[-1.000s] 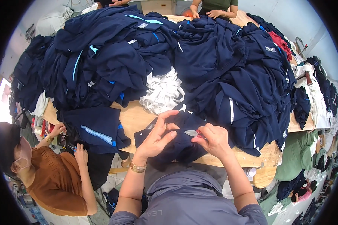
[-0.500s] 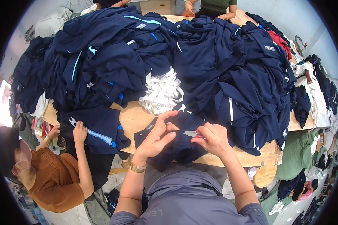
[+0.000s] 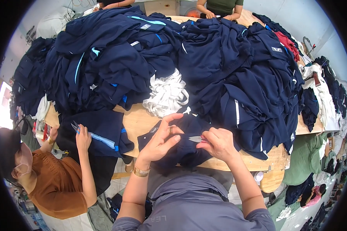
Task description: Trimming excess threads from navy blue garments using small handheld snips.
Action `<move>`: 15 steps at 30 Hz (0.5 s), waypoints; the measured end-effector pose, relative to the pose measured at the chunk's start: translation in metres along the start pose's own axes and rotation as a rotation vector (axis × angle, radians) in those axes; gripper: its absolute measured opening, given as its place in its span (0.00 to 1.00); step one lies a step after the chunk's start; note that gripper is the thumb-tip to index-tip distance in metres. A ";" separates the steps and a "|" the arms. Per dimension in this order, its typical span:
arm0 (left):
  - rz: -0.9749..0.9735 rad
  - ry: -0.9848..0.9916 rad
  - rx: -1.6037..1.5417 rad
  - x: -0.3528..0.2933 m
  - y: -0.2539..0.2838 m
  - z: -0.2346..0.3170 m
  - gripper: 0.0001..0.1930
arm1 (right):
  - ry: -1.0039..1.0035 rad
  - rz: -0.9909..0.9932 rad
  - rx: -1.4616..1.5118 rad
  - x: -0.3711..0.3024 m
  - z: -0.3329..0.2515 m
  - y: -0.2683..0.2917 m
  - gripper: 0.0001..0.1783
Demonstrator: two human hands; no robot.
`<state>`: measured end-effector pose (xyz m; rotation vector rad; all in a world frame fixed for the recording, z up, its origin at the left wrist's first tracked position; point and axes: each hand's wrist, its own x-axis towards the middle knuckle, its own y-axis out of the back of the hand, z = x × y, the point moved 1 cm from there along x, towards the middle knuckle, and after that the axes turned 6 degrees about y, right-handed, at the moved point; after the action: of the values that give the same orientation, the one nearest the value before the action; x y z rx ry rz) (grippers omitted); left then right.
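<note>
My right hand (image 3: 219,143) is closed around a pair of small thread snips with pinkish-red handles. The silver blades of the snips (image 3: 195,139) point left toward my other hand. My left hand (image 3: 160,143) is raised just across from the blade tips, thumb and forefinger curved apart in a C shape. No object shows between those fingers. Beneath both hands lies a dark navy garment (image 3: 189,154) at the table's near edge. Just beyond it sits a heap of white strips (image 3: 166,94).
Big piles of navy garments (image 3: 112,57) cover the wooden table (image 3: 135,119). On the left, a co-worker in brown (image 3: 58,181) holds scissors over a navy piece with a light-blue stripe. Two more people's hands work at the far side. Green cloth (image 3: 306,158) hangs at right.
My hands stay nearly in place. The snips' blades have tilted slightly and look closer together. The co-worker's hands at left shifted a little, and a far person's hand moved right onto the pile.
</note>
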<state>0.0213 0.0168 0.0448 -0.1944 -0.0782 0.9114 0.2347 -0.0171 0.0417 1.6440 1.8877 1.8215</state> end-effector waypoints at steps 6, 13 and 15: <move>-0.012 -0.024 0.111 0.001 -0.001 0.003 0.27 | 0.045 -0.011 -0.041 0.004 0.000 0.001 0.18; 0.017 -0.005 0.239 0.000 -0.003 0.012 0.27 | 0.050 -0.003 -0.046 0.003 0.002 0.002 0.18; 0.029 -0.017 0.321 0.000 -0.003 0.012 0.28 | 0.032 -0.061 -0.033 0.005 0.002 0.004 0.19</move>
<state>0.0217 0.0165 0.0576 0.1111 0.0555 0.9417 0.2360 -0.0137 0.0467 1.5387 1.8884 1.8561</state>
